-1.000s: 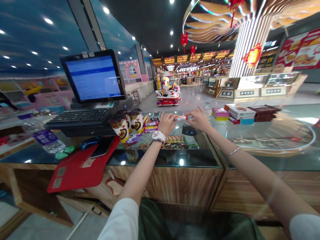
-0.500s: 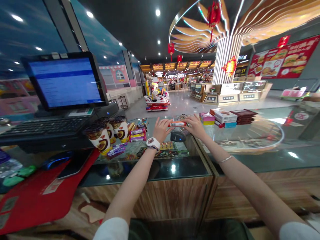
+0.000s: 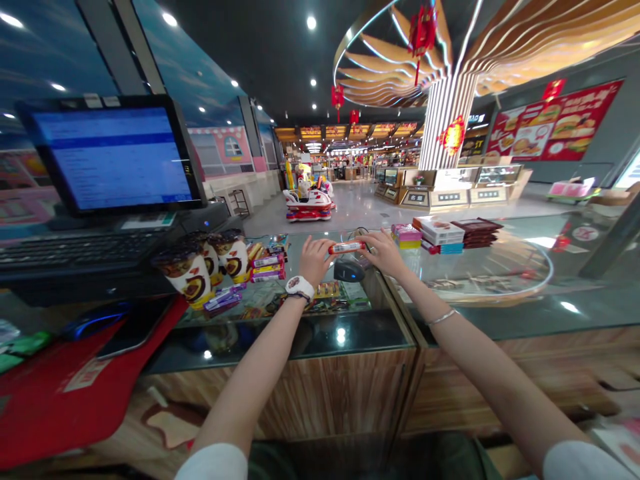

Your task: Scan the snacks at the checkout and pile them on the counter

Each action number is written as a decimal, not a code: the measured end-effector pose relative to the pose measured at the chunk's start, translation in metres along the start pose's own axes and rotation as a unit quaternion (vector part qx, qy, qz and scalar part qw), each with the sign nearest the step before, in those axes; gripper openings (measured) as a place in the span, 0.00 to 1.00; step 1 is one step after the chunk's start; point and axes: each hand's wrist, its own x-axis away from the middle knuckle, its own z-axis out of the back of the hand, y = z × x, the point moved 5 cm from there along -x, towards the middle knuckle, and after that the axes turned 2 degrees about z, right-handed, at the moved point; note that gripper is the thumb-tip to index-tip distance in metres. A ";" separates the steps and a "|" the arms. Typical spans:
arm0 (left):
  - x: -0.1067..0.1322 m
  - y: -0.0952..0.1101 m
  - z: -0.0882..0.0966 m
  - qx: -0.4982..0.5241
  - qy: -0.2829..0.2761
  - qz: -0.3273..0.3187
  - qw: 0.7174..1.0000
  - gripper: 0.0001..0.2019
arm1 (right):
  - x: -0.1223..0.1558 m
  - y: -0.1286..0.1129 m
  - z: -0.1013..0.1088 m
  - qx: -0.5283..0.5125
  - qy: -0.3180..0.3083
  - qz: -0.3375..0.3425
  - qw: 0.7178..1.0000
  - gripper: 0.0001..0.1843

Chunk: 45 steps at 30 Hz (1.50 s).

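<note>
A thin red snack stick with a pale label (image 3: 347, 247) is held level above the glass counter. My left hand (image 3: 315, 259), with a white watch on its wrist, pinches the left end. Its right end is between the fingers of my right hand (image 3: 382, 253); a thin bracelet sits on that forearm. Just below the stick stands a dark barcode scanner (image 3: 349, 270) with a small blue light. To the left of my left hand lie purple-wrapped snack bars (image 3: 268, 268), beside several cups with dark lids (image 3: 193, 277).
A monitor (image 3: 113, 157) and keyboard (image 3: 85, 250) stand at the left, with a phone (image 3: 134, 330) and mouse (image 3: 95, 319) on a red mat (image 3: 75, 413). Right of my hands are stacked boxes (image 3: 440, 233) and brown packets (image 3: 475, 232). Packets show under the glass.
The view has shifted slightly, so most things appear a little further left. Both hands keep hold of the snack stick above the scanner.
</note>
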 end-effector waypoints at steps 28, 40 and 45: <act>0.001 -0.029 -0.009 -0.004 -0.005 0.071 0.997 0.11 | 0.020 0.020 -0.051 -0.079 -0.235 0.056 0.967 0.31; 0.001 -0.031 -0.007 -0.007 -0.012 0.092 0.996 0.10 | 0.011 0.011 0.002 -0.007 -0.092 0.002 0.996 0.26; 0.003 -0.038 -0.009 -0.007 -0.015 0.108 0.994 0.10 | 0.009 0.003 0.014 0.089 -0.101 -0.038 0.990 0.25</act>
